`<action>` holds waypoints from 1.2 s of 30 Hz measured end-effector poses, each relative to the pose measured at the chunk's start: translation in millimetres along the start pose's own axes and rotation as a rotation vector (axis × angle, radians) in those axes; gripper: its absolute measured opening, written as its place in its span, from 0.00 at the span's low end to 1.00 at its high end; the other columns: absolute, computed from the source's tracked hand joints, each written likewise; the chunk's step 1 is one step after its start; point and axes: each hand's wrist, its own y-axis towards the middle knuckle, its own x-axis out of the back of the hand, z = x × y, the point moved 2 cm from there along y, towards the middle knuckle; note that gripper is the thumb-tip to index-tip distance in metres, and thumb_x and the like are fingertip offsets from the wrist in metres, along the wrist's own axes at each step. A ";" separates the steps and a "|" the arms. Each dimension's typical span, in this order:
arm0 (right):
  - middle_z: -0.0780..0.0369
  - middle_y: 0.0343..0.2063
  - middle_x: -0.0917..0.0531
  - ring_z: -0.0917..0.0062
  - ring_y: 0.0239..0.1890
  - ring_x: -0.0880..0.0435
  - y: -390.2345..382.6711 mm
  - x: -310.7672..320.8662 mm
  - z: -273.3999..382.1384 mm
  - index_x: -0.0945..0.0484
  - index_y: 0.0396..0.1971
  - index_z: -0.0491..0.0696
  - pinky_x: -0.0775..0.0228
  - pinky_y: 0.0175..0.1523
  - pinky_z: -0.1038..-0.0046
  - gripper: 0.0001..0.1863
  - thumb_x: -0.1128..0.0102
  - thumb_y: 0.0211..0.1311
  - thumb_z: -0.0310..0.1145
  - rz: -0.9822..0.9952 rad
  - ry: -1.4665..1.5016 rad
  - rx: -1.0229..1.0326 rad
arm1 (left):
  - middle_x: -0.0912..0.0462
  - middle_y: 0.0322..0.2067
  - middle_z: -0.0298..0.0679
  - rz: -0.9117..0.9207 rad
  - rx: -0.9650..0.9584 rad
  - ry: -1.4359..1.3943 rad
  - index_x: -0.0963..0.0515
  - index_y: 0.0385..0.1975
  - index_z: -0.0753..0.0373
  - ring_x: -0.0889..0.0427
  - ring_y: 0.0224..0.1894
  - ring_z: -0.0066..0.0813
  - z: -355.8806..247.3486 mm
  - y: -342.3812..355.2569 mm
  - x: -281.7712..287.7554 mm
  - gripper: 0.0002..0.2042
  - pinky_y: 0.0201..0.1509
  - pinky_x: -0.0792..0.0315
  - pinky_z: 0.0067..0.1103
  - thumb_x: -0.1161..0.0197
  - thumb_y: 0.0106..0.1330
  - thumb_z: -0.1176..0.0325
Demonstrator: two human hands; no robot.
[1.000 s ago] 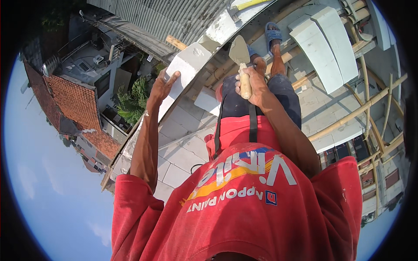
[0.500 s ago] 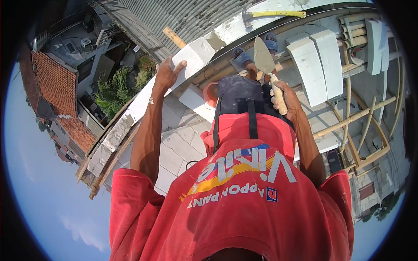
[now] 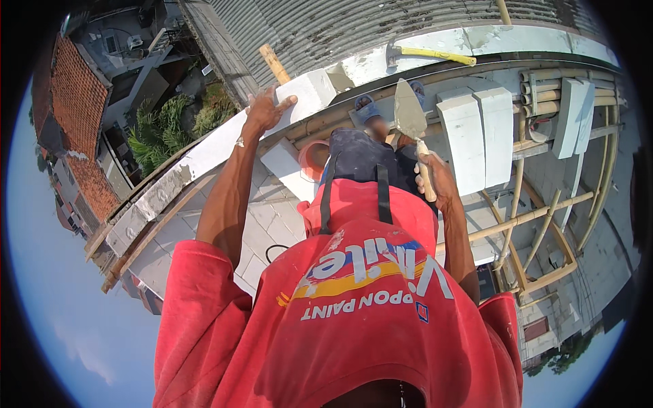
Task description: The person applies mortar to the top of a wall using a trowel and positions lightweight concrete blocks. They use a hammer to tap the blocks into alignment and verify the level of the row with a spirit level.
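Note:
My left hand [image 3: 266, 112] rests on the white block [image 3: 309, 94] on top of the curved wall, thumb and fingers spread apart. My right hand [image 3: 437, 178] is closed round the pale wooden handle of a pointing trowel [image 3: 409, 109]. The trowel's grey, mortar-smeared blade points up and away, above my feet and apart from the wall. Grey mortar [image 3: 339, 78] shows at the block's right end, against the neighbouring white block.
A hammer [image 3: 435, 54] with a yellow handle lies on the wall top. White slabs [image 3: 464, 143] lean at the right among bamboo poles [image 3: 537, 217]. An orange bucket [image 3: 313, 158] stands by my legs. Beyond the wall are corrugated roofing [image 3: 299, 30] and a drop to plants [image 3: 163, 132].
My view has shifted, so the hammer and slabs appear lower and farther left. My left hand stays on the block, and my right still holds the trowel.

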 end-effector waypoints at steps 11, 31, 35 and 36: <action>0.64 0.25 0.25 0.81 0.16 0.28 -31.8 25.4 13.7 0.29 0.42 0.46 0.36 0.17 0.77 0.13 0.46 0.68 0.41 -0.136 -0.086 0.039 | 0.45 0.72 0.60 0.063 0.077 -0.034 0.43 0.74 0.54 0.56 0.75 0.71 4.7 4.8 -9.3 0.51 0.72 0.55 0.61 0.45 0.58 0.24; 0.61 0.28 0.24 0.77 0.20 0.27 -41.4 48.9 26.8 0.32 0.42 0.47 0.32 0.19 0.75 0.14 0.45 0.68 0.41 -0.030 0.376 0.056 | 0.50 0.75 0.57 -0.033 0.169 -0.072 0.43 0.74 0.51 0.62 0.77 0.66 1.2 -3.2 -11.6 0.47 0.74 0.61 0.59 0.37 0.59 0.32; 0.61 0.25 0.25 0.77 0.19 0.27 -43.5 69.6 36.9 0.30 0.42 0.45 0.31 0.22 0.75 0.16 0.45 0.68 0.43 -0.024 0.405 -0.019 | 0.42 0.70 0.58 -0.078 0.117 -0.103 0.38 0.72 0.55 0.49 0.73 0.61 11.1 7.6 -19.5 0.44 0.72 0.52 0.53 0.34 0.59 0.37; 0.61 0.22 0.26 0.77 0.19 0.27 -43.4 75.6 39.2 0.29 0.39 0.43 0.30 0.22 0.75 0.17 0.45 0.68 0.45 -0.023 0.388 -0.035 | 0.37 0.68 0.58 -0.111 0.099 -0.099 0.36 0.70 0.57 0.43 0.71 0.60 17.2 11.8 -23.1 0.43 0.72 0.47 0.49 0.33 0.59 0.38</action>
